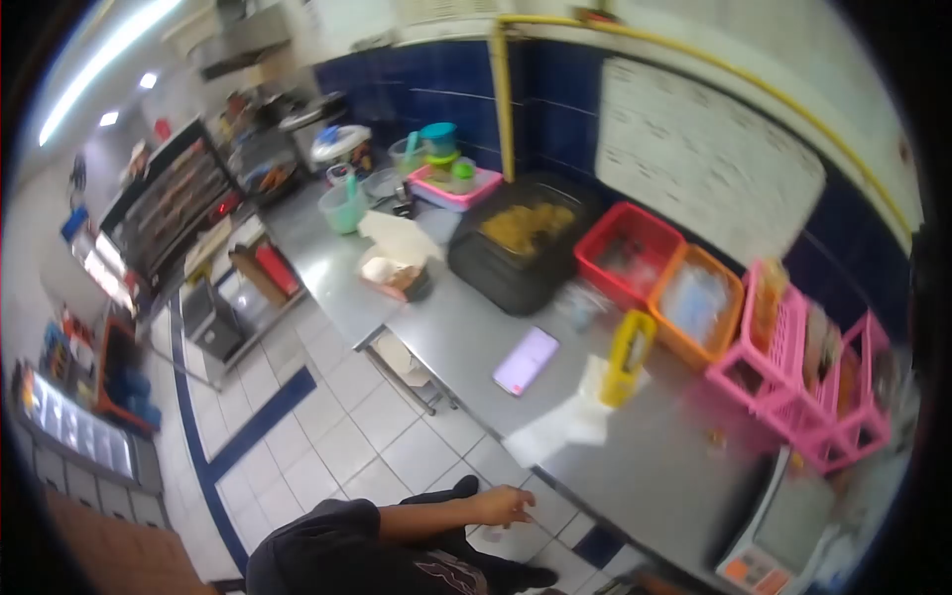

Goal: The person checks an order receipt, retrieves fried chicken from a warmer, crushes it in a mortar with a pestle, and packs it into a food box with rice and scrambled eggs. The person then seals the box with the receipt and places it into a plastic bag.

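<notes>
My left hand hangs over the tiled floor, just off the front edge of the steel table. Its fingers are loosely bent and somewhat apart, with nothing seen in them. My right hand does not show. Closest to the left hand on the table are white paper sheets. A long yellow object, blurred, lies over their far end. Left of it rests a lilac phone.
Along the wall stand a black tray with yellowish food, a red bin, an orange bin and pink baskets. A scale sits at the right end. An open food box and a green jug are farther left.
</notes>
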{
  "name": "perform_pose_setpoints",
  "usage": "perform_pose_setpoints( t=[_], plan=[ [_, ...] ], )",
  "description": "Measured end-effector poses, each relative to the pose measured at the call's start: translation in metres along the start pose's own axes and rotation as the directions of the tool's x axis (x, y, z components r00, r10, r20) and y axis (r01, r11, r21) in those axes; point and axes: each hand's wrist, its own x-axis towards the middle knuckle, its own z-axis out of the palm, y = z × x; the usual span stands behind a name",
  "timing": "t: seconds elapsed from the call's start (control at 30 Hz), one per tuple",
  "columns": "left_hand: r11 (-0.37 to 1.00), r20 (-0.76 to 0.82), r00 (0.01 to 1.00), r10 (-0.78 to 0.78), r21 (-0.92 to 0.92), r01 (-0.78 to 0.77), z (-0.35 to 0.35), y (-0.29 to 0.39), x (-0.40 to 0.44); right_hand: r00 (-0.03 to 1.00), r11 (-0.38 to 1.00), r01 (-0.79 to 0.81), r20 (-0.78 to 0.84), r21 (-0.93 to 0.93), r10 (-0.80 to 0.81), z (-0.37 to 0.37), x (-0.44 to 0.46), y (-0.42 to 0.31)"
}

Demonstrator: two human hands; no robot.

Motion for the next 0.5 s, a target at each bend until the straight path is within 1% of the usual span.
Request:
perform_pose_setpoints(
  t=[0.03,0.07,0.1,0.13,0.17,0.2,0.23,0.27,0.3,0.37,0.4,0.43,0.47,0.5],
  plan=[
    [0.989,-0.163,0.977,0.140,-0.030,-0.146,-0.019,0.013,-0.012,0.999,0.998,0.020,0.045,0.067,-0.023,0.011,-0.003,-0.031],
    [0.959,-0.317,0.913,0.257,-0.035,-0.282,-0.032,0.019,-0.023,0.993,0.986,0.042,0.099,0.161,-0.058,0.025,-0.005,-0.059],
    [0.955,-0.343,0.904,0.257,-0.053,-0.292,-0.042,0.016,-0.024,0.982,0.952,0.053,0.156,0.302,-0.105,0.039,0.002,-0.085],
    [0.939,-0.452,0.857,0.249,-0.105,-0.328,-0.046,0.015,-0.024,0.963,0.879,0.053,0.209,0.474,-0.171,0.060,0.011,-0.113],
    [0.918,-0.555,0.800,0.227,-0.153,-0.367,-0.051,0.014,-0.025,0.936,0.778,0.021,0.261,0.628,-0.236,0.079,0.021,-0.141],
    [0.927,-0.670,0.679,0.300,0.035,-0.374,-0.066,0.019,-0.036,0.933,0.795,0.020,0.275,0.607,-0.234,0.113,0.008,-0.195],
    [0.926,-0.692,0.660,0.292,0.033,-0.375,-0.078,0.020,-0.048,0.892,0.749,0.193,0.204,0.633,-0.403,0.155,-0.017,-0.259],
    [0.934,-0.724,0.633,0.275,0.046,-0.354,-0.092,0.021,-0.058,0.816,0.669,0.357,0.132,0.652,-0.563,0.183,-0.029,-0.296],
    [0.942,-0.753,0.604,0.259,0.058,-0.332,-0.105,0.022,-0.066,0.805,0.676,0.361,0.151,0.642,-0.573,0.194,-0.021,-0.305],
    [0.942,-0.772,0.577,0.267,0.084,-0.324,-0.127,0.019,-0.079,0.874,0.705,0.397,-0.008,0.587,-0.485,0.211,0.007,-0.313],
    [0.954,-0.788,0.579,0.209,0.034,-0.298,-0.131,0.016,-0.081,0.860,0.733,0.476,-0.081,0.487,-0.504,0.213,0.026,-0.309],
    [0.963,-0.797,0.585,0.150,-0.016,-0.268,-0.135,0.013,-0.084,0.864,0.736,0.467,-0.075,0.490,-0.498,0.210,0.027,-0.316],
    [0.966,-0.794,0.591,0.142,-0.019,-0.258,-0.141,0.006,-0.088,0.818,0.772,0.574,-0.144,0.271,-0.557,0.204,0.029,-0.324],
    [0.976,-0.816,0.575,0.047,-0.084,-0.200,-0.148,-0.001,-0.094,0.760,0.770,0.637,-0.195,0.031,-0.620,0.194,0.028,-0.332]
  ],
)
